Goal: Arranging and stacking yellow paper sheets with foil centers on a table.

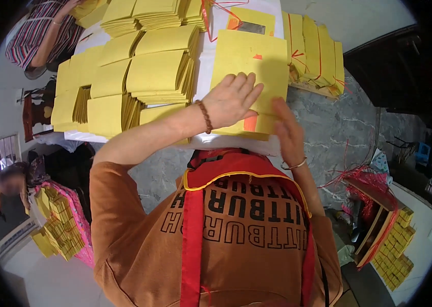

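Head view: I see left hand (234, 100) flat on yellow paper (241, 59), atop white-covered table (203, 69), presumably steadying it; right hand (290, 130) apart, fingers extended by paper's right edge, perhaps for squaring; contact unclear.

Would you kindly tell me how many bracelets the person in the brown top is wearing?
2: a beaded bracelet behind the left hand and a pale bangle behind the right hand. Any under the sleeves would be hidden.

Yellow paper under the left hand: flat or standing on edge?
Flat: the yellow paper lies broad face up, the left hand spread on it.
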{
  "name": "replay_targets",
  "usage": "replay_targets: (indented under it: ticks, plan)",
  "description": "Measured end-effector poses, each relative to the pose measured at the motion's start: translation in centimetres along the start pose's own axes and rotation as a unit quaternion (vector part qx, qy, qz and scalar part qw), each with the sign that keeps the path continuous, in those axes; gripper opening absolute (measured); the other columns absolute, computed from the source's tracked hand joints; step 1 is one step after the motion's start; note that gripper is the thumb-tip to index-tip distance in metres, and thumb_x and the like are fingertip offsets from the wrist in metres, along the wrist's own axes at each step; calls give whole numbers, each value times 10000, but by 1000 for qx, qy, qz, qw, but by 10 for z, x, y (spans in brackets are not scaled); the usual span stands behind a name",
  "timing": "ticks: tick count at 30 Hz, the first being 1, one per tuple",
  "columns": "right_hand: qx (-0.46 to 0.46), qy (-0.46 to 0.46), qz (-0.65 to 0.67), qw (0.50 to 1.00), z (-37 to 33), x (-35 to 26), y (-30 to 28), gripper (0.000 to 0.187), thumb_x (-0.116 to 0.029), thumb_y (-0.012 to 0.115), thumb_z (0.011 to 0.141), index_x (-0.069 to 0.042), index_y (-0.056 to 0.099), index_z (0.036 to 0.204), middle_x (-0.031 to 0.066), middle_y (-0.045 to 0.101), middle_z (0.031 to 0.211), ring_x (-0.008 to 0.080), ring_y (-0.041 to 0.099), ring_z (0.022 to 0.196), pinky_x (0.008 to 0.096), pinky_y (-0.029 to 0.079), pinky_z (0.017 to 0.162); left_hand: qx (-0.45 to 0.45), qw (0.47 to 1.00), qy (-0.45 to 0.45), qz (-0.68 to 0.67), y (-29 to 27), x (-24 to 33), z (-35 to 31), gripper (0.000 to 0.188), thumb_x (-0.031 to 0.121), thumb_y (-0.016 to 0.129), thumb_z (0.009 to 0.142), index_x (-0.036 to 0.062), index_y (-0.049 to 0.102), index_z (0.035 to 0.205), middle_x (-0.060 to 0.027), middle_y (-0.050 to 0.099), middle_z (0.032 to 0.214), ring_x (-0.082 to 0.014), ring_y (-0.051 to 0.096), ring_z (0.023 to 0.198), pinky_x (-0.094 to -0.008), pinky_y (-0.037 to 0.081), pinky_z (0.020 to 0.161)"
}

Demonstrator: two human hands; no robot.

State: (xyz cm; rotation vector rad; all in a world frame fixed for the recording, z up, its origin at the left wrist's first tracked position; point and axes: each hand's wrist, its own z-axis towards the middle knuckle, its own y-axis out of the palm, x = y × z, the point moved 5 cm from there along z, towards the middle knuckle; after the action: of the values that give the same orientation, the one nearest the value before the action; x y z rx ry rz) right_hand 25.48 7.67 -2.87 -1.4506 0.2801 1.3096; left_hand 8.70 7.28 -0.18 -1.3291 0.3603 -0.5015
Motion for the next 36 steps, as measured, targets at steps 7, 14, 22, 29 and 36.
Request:
replay_targets:
  ticks: [7, 14, 22, 29, 36]
  plan:
    - [172, -11, 125, 977, 5, -9, -8, 568, -106, 517, 859, -2, 309, 1377, 164, 360, 1403, 265, 280, 1333, 389, 205, 1083, 13, 999, -37, 8, -16, -10, 4, 479, 125, 585, 732, -29, 513, 1179, -205, 571, 1111, -323, 583, 931, -376, 489, 778]
    - [33, -94, -233, 967, 8, -13, 6, 499, -202, 640, 796, -87, 503, 1261, 73, 554, 1238, 255, 443, 1229, 377, 296, 962, 137, 943, -187, -239, -85, -47, -145, 505, 12, 507, 750, 14, 477, 1255, -178, 569, 1165, -338, 559, 1040, -399, 452, 886]
    - [35, -80, -194, 977, 12, -12, 13, 321, -166, 622, 812, -114, 606, 1129, 49, 560, 1234, 265, 444, 1226, 384, 298, 987, 7, 971, -237, 17, 41, -41, -238, 565, 94, 601, 720, 62, 471, 1269, -146, 509, 1250, -287, 487, 1148, -398, 385, 967]
    - [40, -84, -156, 983, 12, -9, 14, 287, -116, 604, 822, -77, 612, 1106, 87, 553, 1230, 317, 431, 1223, 407, 319, 1008, -136, 947, -291, -10, 83, -28, -244, 776, 9, 550, 676, 4, 243, 1389, -209, 222, 1446, -349, 231, 1331, -456, 221, 1076]
    - [51, -88, -174, 980, 11, -11, 10, 271, -114, 607, 817, -69, 619, 1084, 89, 549, 1229, 320, 432, 1214, 409, 327, 1006, -174, 944, -280, -20, 69, -34, -232, 801, 104, 594, 697, -10, 212, 1392, -223, 216, 1441, -364, 215, 1334, -457, 215, 1076]
